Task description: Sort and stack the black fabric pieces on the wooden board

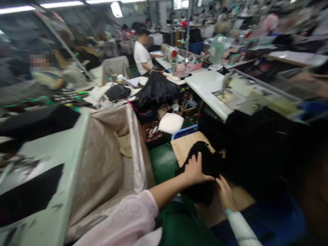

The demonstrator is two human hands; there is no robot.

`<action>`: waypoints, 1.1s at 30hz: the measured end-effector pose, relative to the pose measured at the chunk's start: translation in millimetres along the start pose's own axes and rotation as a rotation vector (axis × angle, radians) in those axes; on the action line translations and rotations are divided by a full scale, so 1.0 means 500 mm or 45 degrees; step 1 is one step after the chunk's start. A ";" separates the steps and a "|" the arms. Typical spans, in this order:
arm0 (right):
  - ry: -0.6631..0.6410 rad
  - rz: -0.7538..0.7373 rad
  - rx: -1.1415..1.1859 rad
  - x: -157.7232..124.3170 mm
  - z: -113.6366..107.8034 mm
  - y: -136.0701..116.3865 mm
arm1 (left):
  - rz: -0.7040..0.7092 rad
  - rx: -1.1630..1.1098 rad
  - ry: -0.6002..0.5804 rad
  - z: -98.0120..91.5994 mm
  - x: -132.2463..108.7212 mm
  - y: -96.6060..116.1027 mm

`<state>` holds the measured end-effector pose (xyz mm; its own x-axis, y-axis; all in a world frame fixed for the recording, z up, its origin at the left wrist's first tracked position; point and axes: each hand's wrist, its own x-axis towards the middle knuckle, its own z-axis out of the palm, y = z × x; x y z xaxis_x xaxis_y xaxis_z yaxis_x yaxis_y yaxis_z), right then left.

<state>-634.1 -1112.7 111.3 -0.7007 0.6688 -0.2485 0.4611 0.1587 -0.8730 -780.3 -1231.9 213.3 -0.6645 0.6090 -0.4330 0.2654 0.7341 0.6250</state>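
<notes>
A bunched piece of black cloth with a ragged upper edge lies over a light wooden board. My left hand rests on top of this cloth, fingers spread and thumb stretched out to the right. Close beside that thumb, my right hand has its fingers closed at the cloth's right edge; its thumb is mostly hidden. To the right rises a large dark heap of black fabric, whose separate pieces blur together.
A beige cloth-lined bin stands at left, beside a pale table bearing black fabric. Blue tub rims show under the board. Ahead are a white worktable, a sewing machine and a seated person.
</notes>
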 end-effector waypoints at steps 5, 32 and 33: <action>-0.037 0.102 0.341 0.006 0.018 -0.087 | 0.106 -0.062 0.109 -0.004 0.033 -0.005; 0.180 0.173 0.627 0.003 0.037 -0.042 | 0.165 0.282 0.064 -0.005 0.049 -0.014; 0.186 0.176 0.631 0.003 0.037 -0.039 | 0.172 0.261 0.063 -0.007 0.052 -0.020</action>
<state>-654.2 -1128.5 120.1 -0.5525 0.7588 -0.3450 0.2063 -0.2765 -0.9386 -802.7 -1224.5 198.2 -0.6454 0.6941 -0.3189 0.4872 0.6956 0.5280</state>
